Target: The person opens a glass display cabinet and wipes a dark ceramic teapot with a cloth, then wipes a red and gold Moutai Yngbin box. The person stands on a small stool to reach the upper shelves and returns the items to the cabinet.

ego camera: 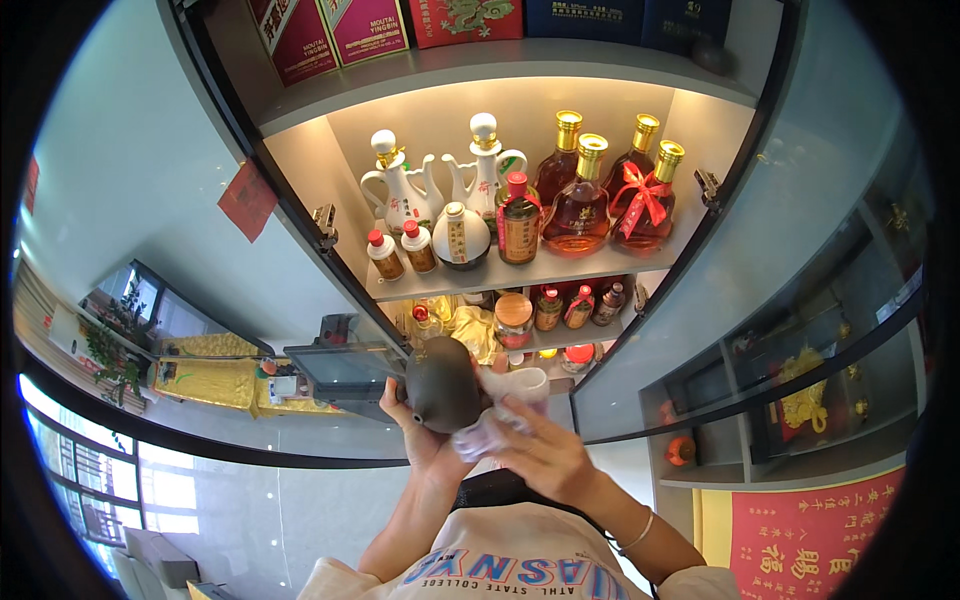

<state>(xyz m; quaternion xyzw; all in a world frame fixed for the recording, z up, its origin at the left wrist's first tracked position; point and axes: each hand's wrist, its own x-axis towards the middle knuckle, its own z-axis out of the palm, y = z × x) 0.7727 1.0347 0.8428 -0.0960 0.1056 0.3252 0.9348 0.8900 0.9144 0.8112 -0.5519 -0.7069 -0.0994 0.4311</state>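
Observation:
My left hand grips a dark, rounded ceramic bottle, tilted in front of my chest. The thumb lies along its left side and the palm is under it. In my right hand is a crumpled white and lilac cloth, which meets the lower right side of the bottle. Part of the cloth sticks up beyond the right fingers. Behind both hands stands a lit display cabinet with a shelf of liquor bottles. The bottle's far side is hidden.
White ewer-shaped bottles, a round white bottle and several amber bottles with gold caps crowd the shelf. Lower down are a wood-lidded jar and small bottles. Glass doors stand open on both sides; boxes fill the top.

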